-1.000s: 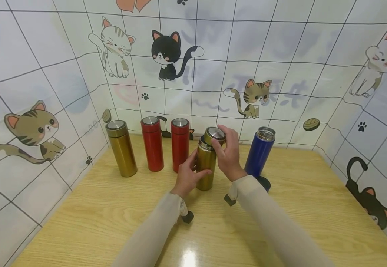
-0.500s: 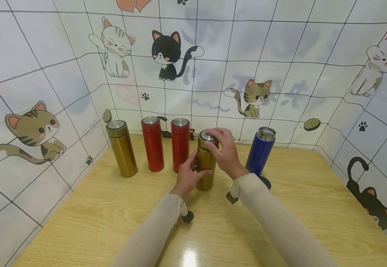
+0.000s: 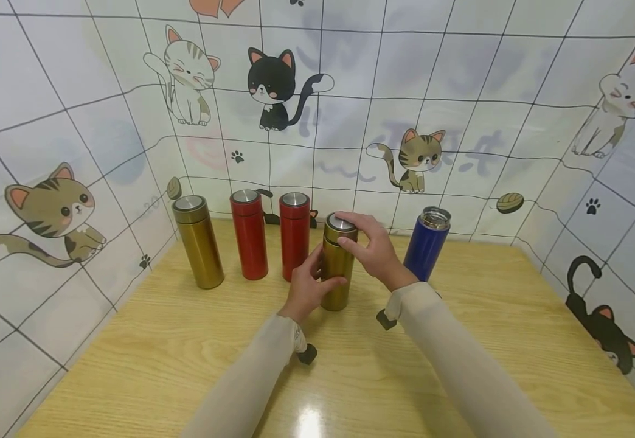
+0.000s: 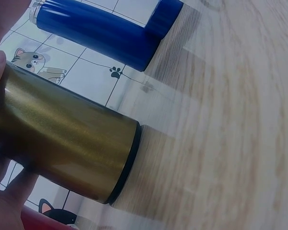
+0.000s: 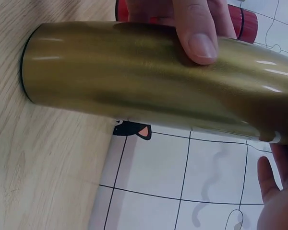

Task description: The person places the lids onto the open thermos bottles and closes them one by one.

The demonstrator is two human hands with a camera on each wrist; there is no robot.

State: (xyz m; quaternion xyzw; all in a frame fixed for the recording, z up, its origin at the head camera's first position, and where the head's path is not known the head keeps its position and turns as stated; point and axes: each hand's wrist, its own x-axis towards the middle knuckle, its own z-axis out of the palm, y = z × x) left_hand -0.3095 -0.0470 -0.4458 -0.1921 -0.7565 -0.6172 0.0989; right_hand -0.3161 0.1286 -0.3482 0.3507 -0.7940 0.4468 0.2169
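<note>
A gold thermos flask (image 3: 338,261) stands upright on the table, its lid (image 3: 341,224) with a silver top seated on its mouth. My left hand (image 3: 305,291) grips the flask's body from the left, the thumb (image 5: 201,47) lying across the front in the right wrist view. With curled fingers and thumb, my right hand (image 3: 379,252) holds the lid from the right. To the right stands a blue thermos flask (image 3: 428,243) with an uncovered mouth. Its blue lid (image 4: 164,19) shows beside its base in the left wrist view; in the head view my right sleeve mostly covers it.
Two red flasks (image 3: 250,237) (image 3: 294,237) and another gold flask (image 3: 199,243) stand capped to the left. Behind them rises a tiled-pattern wall sheet (image 3: 345,121) with cartoon cats. The wooden table (image 3: 186,365) extends toward me.
A second ago my right hand held the gold lid tilted and off to the right of the open mouth. It has moved left and down onto the flask. The left hand has kept its grip.
</note>
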